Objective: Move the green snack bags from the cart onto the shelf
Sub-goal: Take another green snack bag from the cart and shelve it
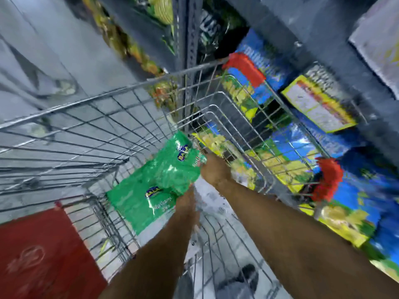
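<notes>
From the head camera, everything is smeared with motion blur, so fine detail is hard to read. Both bare arms reach forward over the wire cart, a metal-grid trolley with red plastic corner caps. The left hand is closed on the lower green snack bag, gripping it at its right edge; the fingers themselves sit behind the plastic and can't be made out one by one. The right hand is clamped on the upper green snack bag, pinching it near its top corner, again with the fingers blurred into one shape. The two bags overlap, both tilted, raised above the cart's basket rather than lying on its floor, each showing a blue-and-yellow logo. To the right, just beyond the cart's wire side, runs the shelf, dark grey, stocked with blue-and-yellow packets and a yellow-bordered box. Up top, more greenish packs sit on a higher level. At the lower left there's a red panel, and below the arms a dark shoe on the pale floor.
</notes>
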A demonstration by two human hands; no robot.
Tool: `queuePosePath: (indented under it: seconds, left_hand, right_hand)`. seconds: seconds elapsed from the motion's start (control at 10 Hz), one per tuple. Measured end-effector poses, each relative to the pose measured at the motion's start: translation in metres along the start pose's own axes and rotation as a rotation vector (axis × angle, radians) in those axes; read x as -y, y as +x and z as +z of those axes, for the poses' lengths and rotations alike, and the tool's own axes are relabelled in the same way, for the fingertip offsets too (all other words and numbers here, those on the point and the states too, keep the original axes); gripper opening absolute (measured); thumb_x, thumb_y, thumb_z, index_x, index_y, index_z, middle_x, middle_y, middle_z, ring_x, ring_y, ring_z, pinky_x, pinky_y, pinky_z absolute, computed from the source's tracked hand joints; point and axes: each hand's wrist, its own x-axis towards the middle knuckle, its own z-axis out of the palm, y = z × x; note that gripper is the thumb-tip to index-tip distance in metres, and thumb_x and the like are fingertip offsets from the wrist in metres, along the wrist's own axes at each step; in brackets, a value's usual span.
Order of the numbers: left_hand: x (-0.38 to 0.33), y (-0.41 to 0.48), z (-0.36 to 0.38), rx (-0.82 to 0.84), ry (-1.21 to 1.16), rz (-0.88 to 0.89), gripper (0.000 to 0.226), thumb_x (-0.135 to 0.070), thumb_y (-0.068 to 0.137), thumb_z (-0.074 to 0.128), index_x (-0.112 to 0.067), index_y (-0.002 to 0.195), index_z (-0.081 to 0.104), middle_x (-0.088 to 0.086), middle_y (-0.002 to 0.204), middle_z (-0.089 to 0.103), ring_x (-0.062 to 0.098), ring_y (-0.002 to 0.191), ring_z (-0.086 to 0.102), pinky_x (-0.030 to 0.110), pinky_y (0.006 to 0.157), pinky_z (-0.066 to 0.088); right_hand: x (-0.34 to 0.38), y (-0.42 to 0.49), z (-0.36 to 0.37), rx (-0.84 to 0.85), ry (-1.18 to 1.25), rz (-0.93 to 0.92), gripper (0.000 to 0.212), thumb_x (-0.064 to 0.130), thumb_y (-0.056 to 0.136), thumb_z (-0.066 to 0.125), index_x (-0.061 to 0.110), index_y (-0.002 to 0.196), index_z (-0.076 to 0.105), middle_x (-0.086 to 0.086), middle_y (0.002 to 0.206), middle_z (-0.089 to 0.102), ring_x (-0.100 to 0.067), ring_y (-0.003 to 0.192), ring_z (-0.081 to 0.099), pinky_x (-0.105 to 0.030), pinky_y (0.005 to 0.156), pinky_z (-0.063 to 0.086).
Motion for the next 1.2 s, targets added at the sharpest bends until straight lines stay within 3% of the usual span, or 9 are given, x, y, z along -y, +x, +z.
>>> queuePosePath:
  seconds: [0.1,0.2,0.4,0.5,0.6,0.7,0.8,1.0,1.2]
  left_hand:
    - [-0.005,-0.022,0.004,-0.019,-0.045,0.025,0.038,-0.036,0.093,0.041,-0.007,0.116,0.052,0.021,0.112,0.059,0.029,0.092,0.058,0.036,0.079,0.049]
    - [-0.020,-0.076,0.017,-0.045,-0.032,0.228,0.052,-0.036,0.093,0.043,0.004,0.127,0.043,0.026,0.130,0.052,0.040,0.117,0.053,0.049,0.097,0.044]
    - [-0.061,-0.187,0.042,-0.036,-0.070,0.833,0.047,-0.032,0.085,0.056,0.000,0.119,0.052,0.015,0.117,0.061,0.025,0.102,0.059,0.035,0.087,0.050]
    - [-0.055,-0.244,0.058,0.093,-0.173,0.985,0.039,-0.025,0.080,0.057,-0.007,0.115,0.053,0.013,0.110,0.062,0.023,0.097,0.058,0.036,0.087,0.046]
    - [-0.018,-0.327,0.092,0.205,-0.141,1.221,0.037,-0.027,0.073,0.051,-0.016,0.108,0.054,0.009,0.104,0.061,0.020,0.094,0.056,0.038,0.086,0.044]
    - [0.013,-0.362,0.119,0.287,-0.054,1.344,0.043,-0.032,0.068,0.049,-0.017,0.108,0.054,0.011,0.103,0.060,0.019,0.092,0.053,0.036,0.084,0.042]
    - [0.070,-0.404,0.176,0.544,0.211,1.482,0.019,-0.030,0.071,0.049,-0.028,0.089,0.055,-0.001,0.086,0.060,0.011,0.083,0.051,0.023,0.074,0.041]
    - [0.131,-0.436,0.289,0.823,0.535,1.394,0.016,-0.017,0.081,0.048,-0.028,0.072,0.057,-0.001,0.080,0.058,0.002,0.073,0.049,0.012,0.070,0.038]
    - [0.148,-0.431,0.370,0.814,0.735,1.233,0.021,-0.004,0.089,0.044,-0.016,0.089,0.061,0.003,0.088,0.059,0.013,0.085,0.049,0.014,0.067,0.036]
  right_hand:
    - [0.004,-0.020,-0.019,-0.027,0.054,0.015,0.036,0.019,0.089,0.049,0.005,0.122,0.050,-0.024,0.125,0.059,-0.041,0.117,0.053,-0.043,0.094,0.046]
    - [0.018,-0.059,-0.064,-0.164,0.161,0.020,0.032,0.018,0.091,0.046,-0.005,0.113,0.050,-0.029,0.122,0.058,-0.043,0.116,0.052,-0.044,0.092,0.044]
    - [0.037,-0.153,-0.157,-0.640,0.530,-0.207,0.035,0.019,0.091,0.046,-0.006,0.116,0.050,-0.030,0.123,0.056,-0.042,0.117,0.049,-0.047,0.101,0.039]
    - [0.023,-0.200,-0.190,-0.807,0.687,-0.310,0.040,0.026,0.090,0.045,-0.005,0.116,0.050,-0.028,0.122,0.056,-0.039,0.116,0.050,-0.046,0.102,0.039]
    - [-0.022,-0.276,-0.221,-0.985,0.902,-0.454,0.037,0.031,0.090,0.040,0.012,0.120,0.049,-0.003,0.115,0.054,-0.020,0.109,0.050,-0.031,0.097,0.038]
    - [-0.061,-0.318,-0.229,-1.095,1.039,-0.474,0.026,0.036,0.090,0.037,0.036,0.115,0.043,0.006,0.113,0.051,-0.012,0.110,0.048,-0.026,0.098,0.036]
    - [-0.146,-0.370,-0.244,-1.291,1.206,-0.429,0.042,0.047,0.084,0.036,0.033,0.124,0.031,0.002,0.125,0.048,-0.006,0.114,0.047,-0.024,0.102,0.038]
    - [-0.265,-0.410,-0.286,-1.577,1.209,-0.189,0.056,0.048,0.084,0.039,0.016,0.129,0.032,-0.003,0.121,0.041,-0.024,0.116,0.044,-0.041,0.104,0.037]
    - [-0.333,-0.404,-0.317,-1.517,1.035,0.057,0.052,0.037,0.084,0.035,0.004,0.122,0.047,-0.019,0.113,0.058,-0.036,0.111,0.051,-0.050,0.099,0.041]
